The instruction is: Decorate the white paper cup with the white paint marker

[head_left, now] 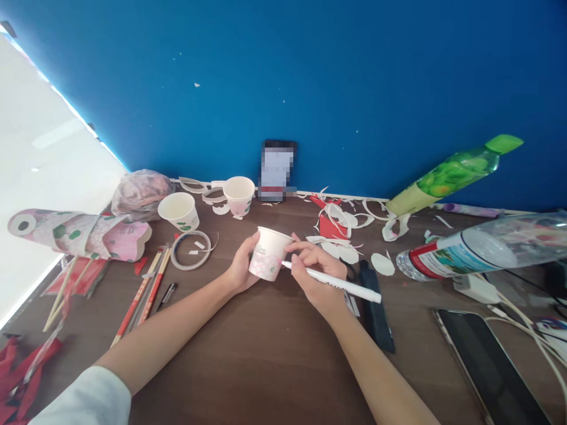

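A white paper cup [268, 251] with a pink pattern and green print is held up over the brown table, slightly tilted. My left hand [242, 265] wraps round its left side. In my right hand [319, 276] is a white marker pen [349, 287], gripped like a writing tool. The pen's tip is at the cup's right side; I cannot tell whether it touches. Some fingers of the right hand also rest near the cup's right rim. Two similar paper cups stand farther back, one paper cup [179, 212] to the left and another paper cup [240, 198] nearer the wall.
Left lie a tape roll [191, 268], chopsticks [140, 292] and a structure of joined cups [80, 235]. A phone [277, 170] leans on the blue wall. Paper scraps [341, 227], a green-capped bottle [452, 177], a clear bottle [469, 257] and another phone [491, 360] are right.
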A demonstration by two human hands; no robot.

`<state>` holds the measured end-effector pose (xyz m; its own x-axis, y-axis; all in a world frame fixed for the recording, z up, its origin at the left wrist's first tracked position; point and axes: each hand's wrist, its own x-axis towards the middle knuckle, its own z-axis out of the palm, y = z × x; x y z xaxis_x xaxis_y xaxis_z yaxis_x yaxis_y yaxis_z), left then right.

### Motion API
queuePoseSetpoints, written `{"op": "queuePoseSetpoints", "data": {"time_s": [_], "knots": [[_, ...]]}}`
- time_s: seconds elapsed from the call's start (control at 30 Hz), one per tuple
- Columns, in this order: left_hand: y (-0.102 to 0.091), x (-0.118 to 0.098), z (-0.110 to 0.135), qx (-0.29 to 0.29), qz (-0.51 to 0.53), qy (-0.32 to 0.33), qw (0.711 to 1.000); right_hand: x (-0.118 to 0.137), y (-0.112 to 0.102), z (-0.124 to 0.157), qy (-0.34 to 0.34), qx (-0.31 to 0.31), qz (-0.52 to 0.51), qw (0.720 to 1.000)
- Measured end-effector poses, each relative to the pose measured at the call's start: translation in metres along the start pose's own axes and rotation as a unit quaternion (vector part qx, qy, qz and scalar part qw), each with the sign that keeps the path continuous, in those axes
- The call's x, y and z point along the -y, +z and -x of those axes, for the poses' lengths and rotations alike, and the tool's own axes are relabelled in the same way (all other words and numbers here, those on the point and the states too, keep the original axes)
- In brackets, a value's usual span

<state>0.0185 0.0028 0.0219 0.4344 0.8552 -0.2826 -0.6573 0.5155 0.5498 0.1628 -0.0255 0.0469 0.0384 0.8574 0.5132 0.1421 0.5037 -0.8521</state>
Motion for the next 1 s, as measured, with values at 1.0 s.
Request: {"op": "queuePoseSetpoints", "data": {"time_s": [1.0], "knots": [[-0.0001, -0.0021, -0.0019, 0.007, 0.018, -0.031, 0.999, -0.0035, -0.0009, -0.0010, -0.013, -0.022, -0.017, 1.000]]}}
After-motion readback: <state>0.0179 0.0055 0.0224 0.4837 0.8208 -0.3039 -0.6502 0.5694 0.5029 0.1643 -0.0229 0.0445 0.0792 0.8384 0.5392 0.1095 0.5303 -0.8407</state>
